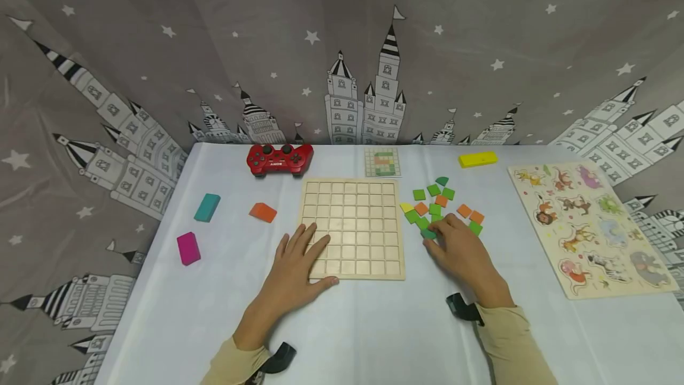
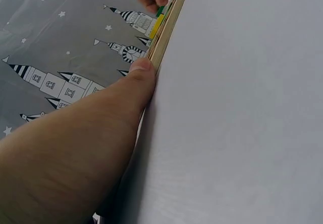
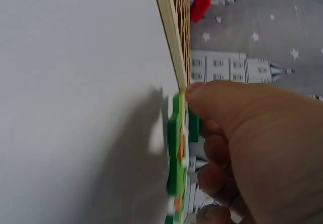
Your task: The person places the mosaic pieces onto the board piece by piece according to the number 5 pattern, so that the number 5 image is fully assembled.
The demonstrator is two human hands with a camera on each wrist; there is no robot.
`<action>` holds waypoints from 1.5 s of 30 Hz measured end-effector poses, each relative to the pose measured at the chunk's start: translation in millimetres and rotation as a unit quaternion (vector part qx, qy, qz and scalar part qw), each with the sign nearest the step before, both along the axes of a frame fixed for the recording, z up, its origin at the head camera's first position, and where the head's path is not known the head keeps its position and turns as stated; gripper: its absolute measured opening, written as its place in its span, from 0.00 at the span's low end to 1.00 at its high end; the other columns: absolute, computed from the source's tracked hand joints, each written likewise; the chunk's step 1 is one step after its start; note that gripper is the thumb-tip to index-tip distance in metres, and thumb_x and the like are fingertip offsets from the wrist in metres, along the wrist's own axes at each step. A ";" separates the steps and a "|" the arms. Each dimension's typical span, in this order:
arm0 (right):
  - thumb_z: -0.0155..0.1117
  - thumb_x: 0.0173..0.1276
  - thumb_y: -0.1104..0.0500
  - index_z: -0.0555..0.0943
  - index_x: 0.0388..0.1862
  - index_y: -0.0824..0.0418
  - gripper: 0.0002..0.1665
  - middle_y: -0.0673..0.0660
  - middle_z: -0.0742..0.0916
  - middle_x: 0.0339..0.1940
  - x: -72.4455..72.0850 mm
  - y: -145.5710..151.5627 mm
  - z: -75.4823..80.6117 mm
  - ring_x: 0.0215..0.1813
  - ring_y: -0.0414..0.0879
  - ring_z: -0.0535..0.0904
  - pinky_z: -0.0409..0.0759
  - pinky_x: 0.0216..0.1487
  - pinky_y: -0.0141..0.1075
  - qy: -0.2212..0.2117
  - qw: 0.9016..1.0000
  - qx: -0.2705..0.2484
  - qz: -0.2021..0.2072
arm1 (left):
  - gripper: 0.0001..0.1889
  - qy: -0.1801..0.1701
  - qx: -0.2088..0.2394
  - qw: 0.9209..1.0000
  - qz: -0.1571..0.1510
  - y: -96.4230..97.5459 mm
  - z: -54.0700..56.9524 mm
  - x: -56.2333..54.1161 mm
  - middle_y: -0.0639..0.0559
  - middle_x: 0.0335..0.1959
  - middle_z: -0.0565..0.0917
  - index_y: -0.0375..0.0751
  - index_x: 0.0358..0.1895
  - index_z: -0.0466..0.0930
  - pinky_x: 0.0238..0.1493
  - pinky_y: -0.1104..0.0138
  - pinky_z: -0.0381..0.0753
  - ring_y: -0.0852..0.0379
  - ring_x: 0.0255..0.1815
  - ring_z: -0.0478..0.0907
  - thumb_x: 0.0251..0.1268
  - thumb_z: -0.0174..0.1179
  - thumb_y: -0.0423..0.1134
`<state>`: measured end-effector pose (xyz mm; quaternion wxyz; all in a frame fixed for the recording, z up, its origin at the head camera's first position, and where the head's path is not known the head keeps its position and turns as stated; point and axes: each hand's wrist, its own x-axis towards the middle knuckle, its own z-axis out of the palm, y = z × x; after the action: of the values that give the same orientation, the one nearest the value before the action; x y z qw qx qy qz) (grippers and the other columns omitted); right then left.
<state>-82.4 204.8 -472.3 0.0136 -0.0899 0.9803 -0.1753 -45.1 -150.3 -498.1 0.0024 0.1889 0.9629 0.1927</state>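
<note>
Your right hand (image 1: 462, 248) had a small, flat, dark-green piece (image 1: 428, 234) pinched between thumb and fingers, the tips almost together. The fingers covered much of it, so you could not tell which way its long axis ran. It lay at about ten o'clock from the middle of that hand, at the six o'clock edge of a loose scatter of bright-green square tiles (image 1: 419, 195) and orange square tiles (image 1: 477, 217).

The relation that mattered was to the pale wooden gridded board (image 1: 355, 227). Nearly square, with no marked long axis, it lay at nine o'clock from your right hand, and the piece was near its three o'clock side but apart from it.

Your left hand (image 1: 291, 272) lay spread over the board's seven-to-eight o'clock corner, gripping nothing, its fingertips on the grid and its thumb at the near edge. So your left hand was nearer the board, while your right had the piece. A yellow piece (image 1: 406, 207) lay just beside the board between two and three o'clock, and a small printed grid card (image 1: 382, 163) lay at one o'clock on the white-covered bench (image 1: 363, 331).
</note>
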 end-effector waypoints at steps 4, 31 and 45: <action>0.73 0.67 0.52 0.86 0.51 0.62 0.19 0.54 0.81 0.41 -9.6 -15.5 4.3 0.40 0.45 0.75 0.80 0.43 0.41 0.019 0.998 -0.034 0.045 | 0.46 0.004 -0.001 1.000 0.010 -0.3 0.8 1.3 0.42 0.82 0.60 0.53 0.77 0.66 0.80 0.37 0.49 0.38 0.84 0.51 0.57 0.65 0.68; 0.62 0.76 0.51 0.85 0.60 0.56 0.18 0.51 0.84 0.50 -110.9 -149.8 6.7 0.50 0.44 0.81 0.82 0.60 0.39 -0.036 0.976 -0.057 0.209 | 0.45 0.010 -0.011 1.000 0.013 3.4 -1.5 1.1 0.42 0.82 0.59 0.54 0.77 0.66 0.80 0.36 0.51 0.38 0.83 0.53 0.58 0.63 0.71; 0.63 0.76 0.51 0.86 0.59 0.51 0.17 0.49 0.85 0.48 -114.0 -156.1 5.8 0.48 0.43 0.81 0.82 0.56 0.39 -0.050 0.979 -0.049 0.190 | 0.46 -0.001 -0.005 1.000 0.016 3.3 0.1 0.9 0.43 0.82 0.59 0.54 0.77 0.66 0.80 0.37 0.49 0.38 0.84 0.52 0.58 0.63 0.71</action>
<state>-196.4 48.7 -466.5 0.0909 -0.2661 0.9336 -0.2220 -44.2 -147.0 -498.0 0.0015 0.1733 0.9667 0.1881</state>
